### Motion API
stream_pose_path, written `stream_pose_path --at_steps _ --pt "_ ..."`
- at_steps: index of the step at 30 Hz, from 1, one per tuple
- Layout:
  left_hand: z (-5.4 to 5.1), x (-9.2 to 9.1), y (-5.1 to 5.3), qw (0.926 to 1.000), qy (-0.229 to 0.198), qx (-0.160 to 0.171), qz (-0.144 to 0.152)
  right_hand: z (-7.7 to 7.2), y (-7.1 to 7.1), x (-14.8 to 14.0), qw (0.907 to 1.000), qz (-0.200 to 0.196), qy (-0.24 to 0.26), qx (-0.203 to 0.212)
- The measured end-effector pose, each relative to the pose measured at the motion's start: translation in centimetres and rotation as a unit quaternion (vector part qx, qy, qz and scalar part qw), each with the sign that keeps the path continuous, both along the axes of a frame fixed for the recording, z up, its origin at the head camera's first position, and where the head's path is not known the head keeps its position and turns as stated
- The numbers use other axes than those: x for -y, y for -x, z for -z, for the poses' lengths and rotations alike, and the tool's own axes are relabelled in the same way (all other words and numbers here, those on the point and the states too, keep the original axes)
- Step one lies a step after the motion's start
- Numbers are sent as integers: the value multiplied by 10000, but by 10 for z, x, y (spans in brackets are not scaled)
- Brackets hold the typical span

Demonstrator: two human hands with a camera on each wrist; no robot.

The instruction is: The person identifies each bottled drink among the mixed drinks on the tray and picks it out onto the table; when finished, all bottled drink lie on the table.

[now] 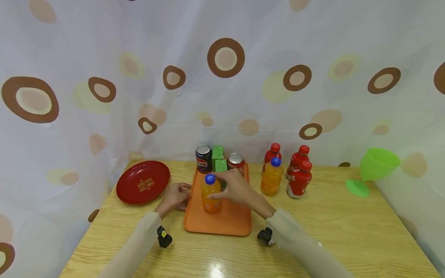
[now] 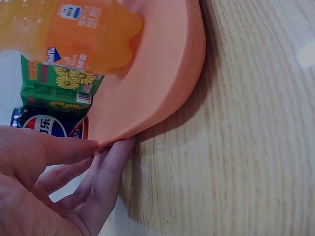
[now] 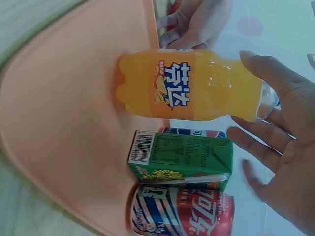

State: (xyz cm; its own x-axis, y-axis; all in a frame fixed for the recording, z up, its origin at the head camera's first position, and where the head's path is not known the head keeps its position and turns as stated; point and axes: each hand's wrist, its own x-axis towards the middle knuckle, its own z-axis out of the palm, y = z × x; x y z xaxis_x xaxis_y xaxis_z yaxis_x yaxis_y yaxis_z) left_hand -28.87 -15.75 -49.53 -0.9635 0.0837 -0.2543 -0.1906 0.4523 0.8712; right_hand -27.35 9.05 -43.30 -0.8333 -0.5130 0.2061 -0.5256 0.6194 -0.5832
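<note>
An orange tray (image 1: 226, 224) lies on the table. My left hand (image 1: 175, 196) pinches its left edge, thumb on the rim and fingers beneath, as the left wrist view shows (image 2: 69, 182). An orange Fanta bottle (image 1: 210, 197) with a blue cap stands upright on the tray. My right hand (image 1: 234, 187) is around the bottle's upper part, thumb on one side and loosely spread fingers on the other (image 3: 280, 123). Behind the bottle are a dark Pepsi can (image 1: 204, 161), green drink cartons (image 1: 218, 152) and a red cola can (image 1: 236, 160).
A red plate (image 1: 143, 182) is left of the tray. To the right stand another orange bottle (image 1: 272, 179) and several red-capped bottles (image 1: 299, 181). A green goblet (image 1: 377, 165) is at the far right. A patterned cloth (image 1: 222, 100) hangs behind the table.
</note>
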Motion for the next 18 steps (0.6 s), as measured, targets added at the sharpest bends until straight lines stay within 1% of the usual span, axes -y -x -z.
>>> stream_pose_path --at_steps 3,5,7,11,12,14,16,18 --pt "0 1 0 10000 -18 24 -8 4 -2 0 9982 -63 496 337" --pt "0 -1 0 10000 -20 39 -6 8 -5 -3 9939 -64 886 652" --pt "0 -3 0 10000 -22 27 3 14 -6 -5 9864 -102 1332 957" --pt "-1 -4 2 10000 -65 31 61 23 -5 -8 9650 -183 2123 1527" --pt "-1 -3 2 9999 -85 29 63 25 -5 -9 9608 -194 2236 1627" --pt "-2 -2 2 9999 -123 47 97 26 -5 -10 9555 -224 2359 1754" --pt "-1 0 1 9998 -172 71 89 27 -5 -12 9534 -206 2396 1824" --pt "0 2 0 9998 -176 85 68 27 -6 -15 9501 -37 2437 1947"
